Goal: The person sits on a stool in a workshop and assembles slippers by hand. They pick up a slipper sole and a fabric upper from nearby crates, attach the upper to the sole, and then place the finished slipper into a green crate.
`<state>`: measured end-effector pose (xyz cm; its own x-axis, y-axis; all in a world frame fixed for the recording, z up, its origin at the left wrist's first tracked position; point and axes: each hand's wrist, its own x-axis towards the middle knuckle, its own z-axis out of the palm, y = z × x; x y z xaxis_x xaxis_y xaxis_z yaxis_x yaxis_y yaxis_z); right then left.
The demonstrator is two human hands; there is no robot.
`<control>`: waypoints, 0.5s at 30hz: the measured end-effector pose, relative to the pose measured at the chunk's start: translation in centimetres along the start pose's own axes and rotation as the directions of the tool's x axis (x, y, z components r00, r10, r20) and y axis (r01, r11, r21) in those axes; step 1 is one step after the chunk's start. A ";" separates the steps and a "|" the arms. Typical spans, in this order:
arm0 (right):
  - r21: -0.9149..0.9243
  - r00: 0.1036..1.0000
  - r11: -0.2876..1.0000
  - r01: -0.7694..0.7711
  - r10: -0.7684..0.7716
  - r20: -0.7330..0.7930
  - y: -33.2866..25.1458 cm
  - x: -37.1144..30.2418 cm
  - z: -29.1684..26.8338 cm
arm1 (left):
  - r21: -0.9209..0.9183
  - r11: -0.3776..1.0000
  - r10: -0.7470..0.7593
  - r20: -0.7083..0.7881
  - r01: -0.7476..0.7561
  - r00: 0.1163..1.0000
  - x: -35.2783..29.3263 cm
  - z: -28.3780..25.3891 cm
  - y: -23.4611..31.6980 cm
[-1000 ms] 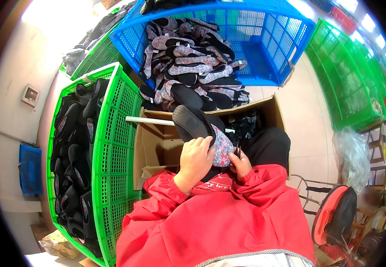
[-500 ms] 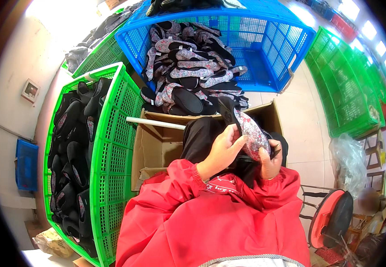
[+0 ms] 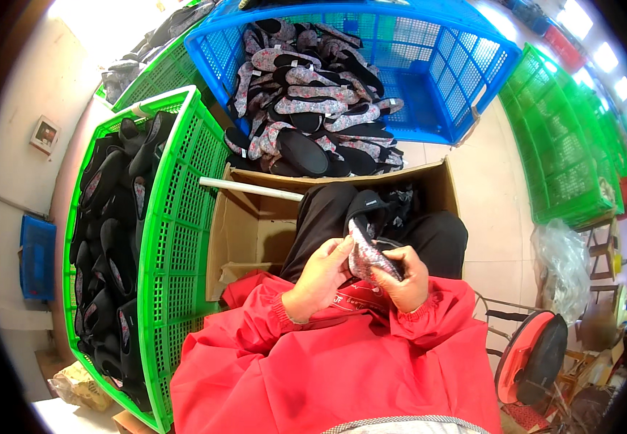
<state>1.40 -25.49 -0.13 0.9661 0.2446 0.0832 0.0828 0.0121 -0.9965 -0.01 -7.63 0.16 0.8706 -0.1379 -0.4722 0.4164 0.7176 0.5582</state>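
A shoe (image 3: 364,252) with floral cloth and a black part is in both my hands, above my lap. My left hand (image 3: 318,281) is closed on its left side, thumb along the floral cloth. On the lower right end, my right hand (image 3: 405,282) grips it with the thumb across the cloth. The black part points away from me, and my fingers hide some of the lower end. Just beyond my knees is an open cardboard box (image 3: 221,249), with a white pole (image 3: 250,189) lying across its left part.
Similar floral shoes (image 3: 317,101) are heaped in a blue crate (image 3: 465,90) tipped on its side ahead. Black shoes (image 3: 114,249) fill a green crate (image 3: 176,289) at my left. On the right are green crates (image 3: 570,145), a clear plastic bag (image 3: 561,264) and a red-and-black seat (image 3: 530,358).
Both hands have drawn the shoe down and leftward, closer to my body. It has turned, so more of its opening edge shows. Both hands still hold it.
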 end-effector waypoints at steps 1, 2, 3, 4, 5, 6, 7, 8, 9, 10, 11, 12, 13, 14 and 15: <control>-0.005 1.000 1.000 0.014 -0.014 0.027 0.2 0.0 0.4 | 0.003 1.000 -0.027 -0.017 0.027 0.999 -0.2 -0.5 0.3; -0.009 0.998 1.000 0.030 -0.030 0.056 0.2 0.2 0.8 | 0.005 0.999 -0.051 -0.034 0.051 0.998 -0.3 -0.8 0.6; -0.083 0.997 0.995 0.060 -0.056 0.050 -0.1 0.4 1.2 | 0.006 0.997 -0.076 -0.050 0.076 0.996 -0.4 -1.2 0.8; -0.116 0.997 0.992 0.043 -0.034 0.075 0.0 0.5 1.4 | 0.013 0.997 -0.069 -0.060 0.070 0.996 -0.5 -1.6 1.0; -0.154 0.995 0.988 0.027 -0.011 0.100 0.0 0.6 1.5 | 0.016 0.998 -0.062 -0.066 0.063 0.996 -0.4 -1.9 1.1; -0.193 0.992 0.981 0.011 0.013 0.124 0.0 0.8 1.7 | 0.018 0.998 -0.055 -0.072 0.057 0.996 -0.3 -2.2 1.2; -0.249 0.992 0.968 0.024 0.009 0.130 -0.1 1.0 1.9 | 0.018 0.999 -0.034 -0.103 0.036 0.994 0.0 -2.5 1.4; -0.294 0.988 0.956 0.019 0.028 0.153 0.0 1.3 2.2 | 0.035 0.999 -0.005 -0.117 0.009 0.993 0.4 -2.8 1.5; -0.339 0.983 0.941 0.015 0.048 0.176 0.3 1.6 2.4 | 0.075 0.997 0.047 -0.167 -0.034 0.985 0.5 -2.9 1.6; -0.383 0.978 0.924 0.012 0.069 0.197 0.5 1.8 2.6 | 0.117 0.990 0.099 -0.216 -0.075 0.971 0.6 -3.0 1.6; -0.400 0.977 0.917 0.002 0.084 0.197 0.4 2.1 3.0 | 0.136 0.985 0.138 -0.243 -0.107 0.960 0.8 -3.3 1.5; -0.422 0.977 0.906 0.017 0.075 0.201 0.5 2.3 3.3 | 0.178 0.974 0.186 -0.251 -0.143 0.950 0.8 -3.3 1.5; -0.444 0.976 0.896 0.033 0.066 0.205 0.8 2.5 3.5 | 0.220 0.959 0.233 -0.257 -0.178 0.938 0.7 -3.4 1.4; -0.467 0.976 0.883 0.046 0.059 0.208 0.9 2.6 3.7 | 0.261 0.943 0.277 -0.260 -0.209 0.925 0.7 -3.5 1.2; -0.468 0.977 0.883 0.043 0.061 0.205 0.9 2.7 4.0 | 0.329 0.908 0.346 -0.239 -0.260 0.907 0.9 -3.8 1.0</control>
<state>3.08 -20.97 -0.81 0.8988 0.4380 0.0190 0.2292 -0.4327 -0.8719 0.18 -4.42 -2.26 0.8713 0.2866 -0.3982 0.2379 0.4630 0.8538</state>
